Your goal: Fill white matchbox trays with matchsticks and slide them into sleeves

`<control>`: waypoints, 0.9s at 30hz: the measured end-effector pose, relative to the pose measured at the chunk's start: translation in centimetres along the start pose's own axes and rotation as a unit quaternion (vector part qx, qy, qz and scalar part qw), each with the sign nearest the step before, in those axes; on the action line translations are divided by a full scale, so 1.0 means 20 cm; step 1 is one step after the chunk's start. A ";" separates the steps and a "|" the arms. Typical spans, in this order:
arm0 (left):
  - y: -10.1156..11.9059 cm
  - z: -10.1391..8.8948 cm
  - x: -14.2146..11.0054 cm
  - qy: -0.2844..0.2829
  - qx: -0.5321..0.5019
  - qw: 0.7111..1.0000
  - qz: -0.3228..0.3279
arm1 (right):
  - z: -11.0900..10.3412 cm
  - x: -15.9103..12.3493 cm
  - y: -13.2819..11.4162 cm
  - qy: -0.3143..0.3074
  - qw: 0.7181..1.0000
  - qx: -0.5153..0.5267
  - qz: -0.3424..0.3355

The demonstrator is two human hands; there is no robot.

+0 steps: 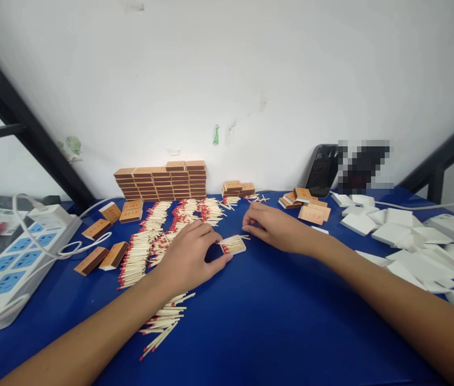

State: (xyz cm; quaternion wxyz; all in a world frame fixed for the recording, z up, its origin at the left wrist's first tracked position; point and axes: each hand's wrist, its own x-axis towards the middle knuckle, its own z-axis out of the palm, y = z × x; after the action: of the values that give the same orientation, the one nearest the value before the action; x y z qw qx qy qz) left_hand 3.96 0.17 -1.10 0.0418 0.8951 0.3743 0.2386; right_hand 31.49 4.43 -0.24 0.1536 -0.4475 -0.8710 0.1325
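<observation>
The bench point(275, 321) has a smooth, deep-blue top. At its back rises a stack of flat orange-and-brown cardboard matchboxes point(160, 185); in front lie rows of thin pale wooden matches with red heads point(136, 252). To the left are loose orange-and-brown boxes point(97, 229) and a long white plastic power strip with blue socket panels point(13, 262). To the right spreads a heap of shallow white rectangular trays point(399, 219), near a small pile of orange boxes point(303, 194).
</observation>
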 end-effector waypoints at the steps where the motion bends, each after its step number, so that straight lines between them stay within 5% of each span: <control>1: 0.00 0.00 0.00 0.001 -0.001 1.000 0.002 | 0.00 0.00 0.00 0.003 1.000 0.003 -0.001; 12: 0.01 -0.02 0.00 0.012 -0.016 1.000 0.024 | -0.03 -0.04 -0.10 -0.058 0.997 0.035 0.030; 18: 0.00 -0.01 0.00 0.007 -0.012 1.000 0.018 | -0.05 -0.05 -0.17 0.002 0.999 0.051 0.018; 22: 0.00 -0.01 0.00 0.009 -0.019 1.000 0.019 | 0.00 -0.06 -0.24 -0.022 0.997 0.069 -0.003; 27: 0.01 -0.01 0.00 0.006 -0.011 1.000 0.019 | -0.03 -0.05 -0.18 0.027 0.998 0.049 -0.005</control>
State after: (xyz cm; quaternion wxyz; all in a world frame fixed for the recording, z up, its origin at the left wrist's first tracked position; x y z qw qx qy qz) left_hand 3.97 0.01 -0.83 0.0450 0.8999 0.3552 0.2488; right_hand 29.58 1.62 1.59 0.1992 -0.4388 -0.8611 0.1622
